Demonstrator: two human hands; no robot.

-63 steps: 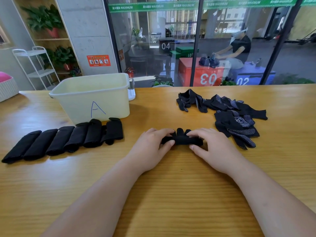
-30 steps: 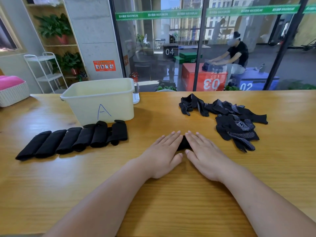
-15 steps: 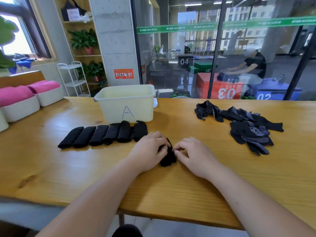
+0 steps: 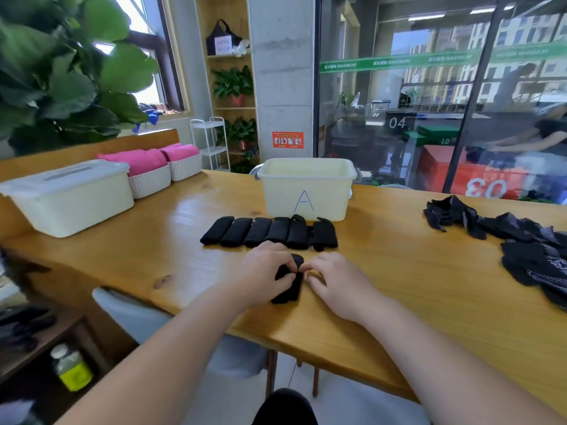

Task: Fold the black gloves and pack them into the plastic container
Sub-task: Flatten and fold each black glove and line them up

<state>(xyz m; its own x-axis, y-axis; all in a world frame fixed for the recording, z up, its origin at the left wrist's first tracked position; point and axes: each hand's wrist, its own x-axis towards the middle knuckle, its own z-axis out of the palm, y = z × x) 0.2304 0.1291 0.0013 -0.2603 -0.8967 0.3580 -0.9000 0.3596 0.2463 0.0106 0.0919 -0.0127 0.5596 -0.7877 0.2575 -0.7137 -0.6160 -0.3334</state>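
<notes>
Hands: left hand [image 4: 267,271] curls round one folded glove [image 4: 290,289]; right hand [image 4: 334,283] pinches its far end with the fingertips.
Place: near middle of the counter [image 4: 399,286], between both hands.
Row: six rolled gloves [image 4: 270,233] side by side, just beyond the hands.
Box: one plastic container [image 4: 306,191] marked A, behind the row.
Heap: loose gloves [image 4: 521,250] far right, count unclear.

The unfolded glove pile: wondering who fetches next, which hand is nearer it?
Right. The right hand pinches the folded glove on the side toward the unfolded glove pile, far to its right; the left hand grips that glove's other side, farther away.
</notes>
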